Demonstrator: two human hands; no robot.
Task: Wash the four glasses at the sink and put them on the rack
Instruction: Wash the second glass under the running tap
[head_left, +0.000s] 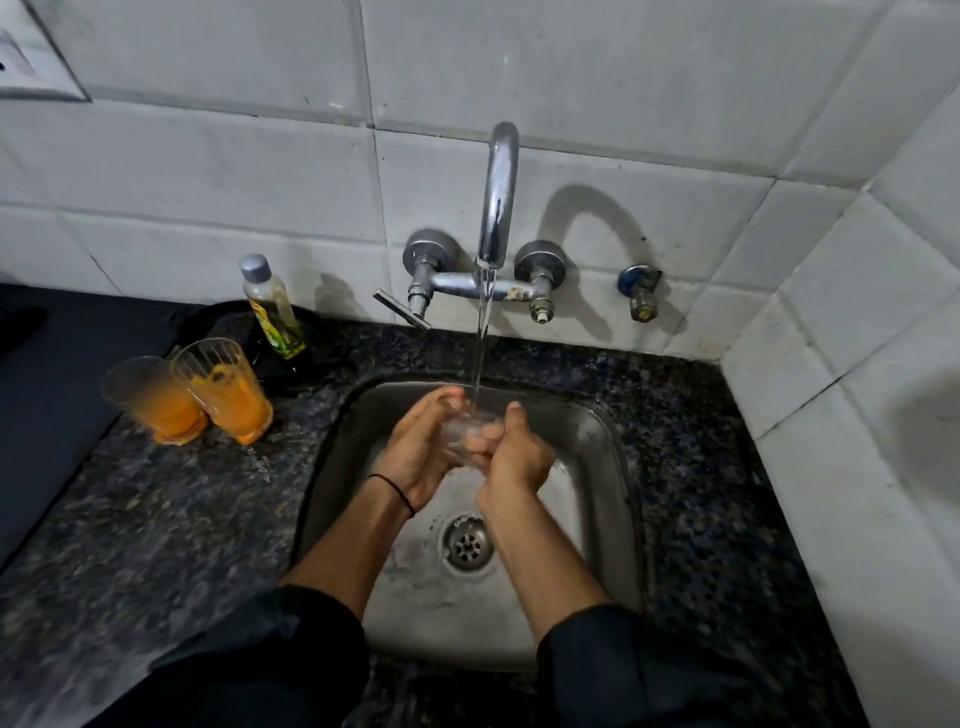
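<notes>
Figure: a clear glass (464, 434) held in both hands under the running tap (497, 192), above the sink (615, 467).
The left hand (418, 449) cups the glass from one side, fingers curled round its wall. The right hand (514, 460) grips the opposite side, with fingers curled against the glass and thumb raised. The forearms converge over the drain (467, 543). The water stream (480, 343) falls onto the glass. On the counter (156, 519) left of the sink stand the left stained glass (156, 402) and the right stained glass (231, 392) — orange-smeared, upright, side by side.
</notes>
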